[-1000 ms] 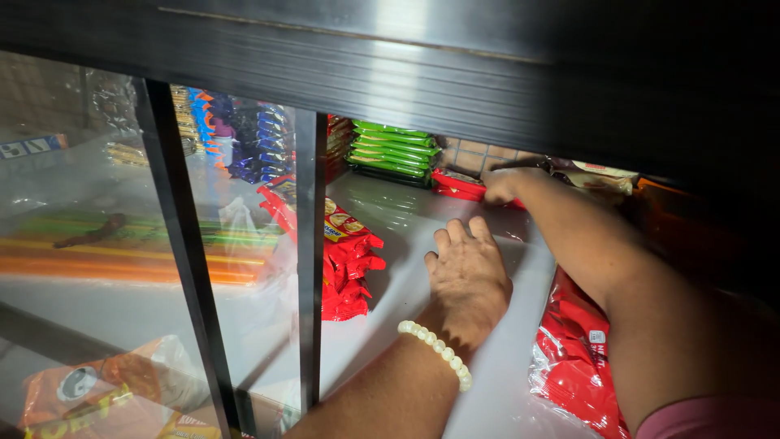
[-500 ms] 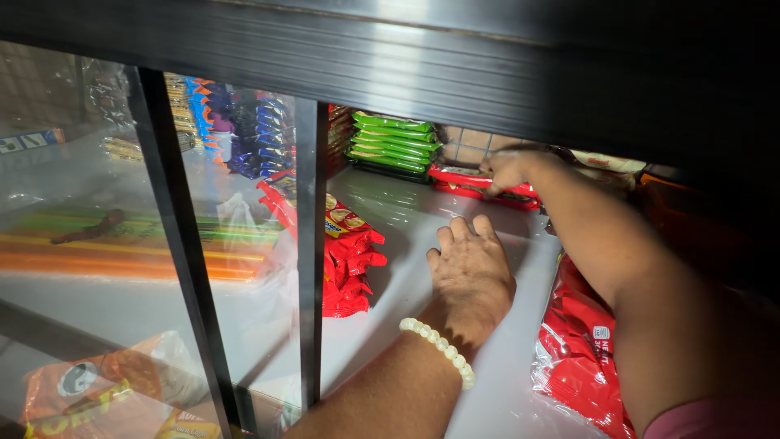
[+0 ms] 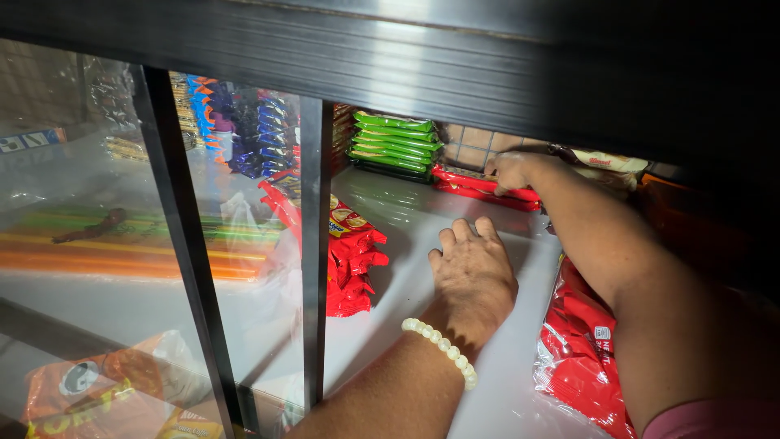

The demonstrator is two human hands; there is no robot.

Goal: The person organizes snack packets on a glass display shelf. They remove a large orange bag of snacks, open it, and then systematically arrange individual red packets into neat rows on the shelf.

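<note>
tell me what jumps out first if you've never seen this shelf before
Two bare hands reach into a glass-fronted display case: the left hand, with a pale bead bracelet on its wrist, lies flat on the white shelf, and the right hand is at the back on a flat red packet. Bright colours follow: a stack of green packets at the back, red snack packs beside the black frame post, and a big red bag at lower right.

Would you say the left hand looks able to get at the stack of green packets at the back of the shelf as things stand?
Probably yes. The left hand lies flat on the white shelf, and the stretch between it and the green packets is bare. The right hand works off to one side, on the red packets.
</note>
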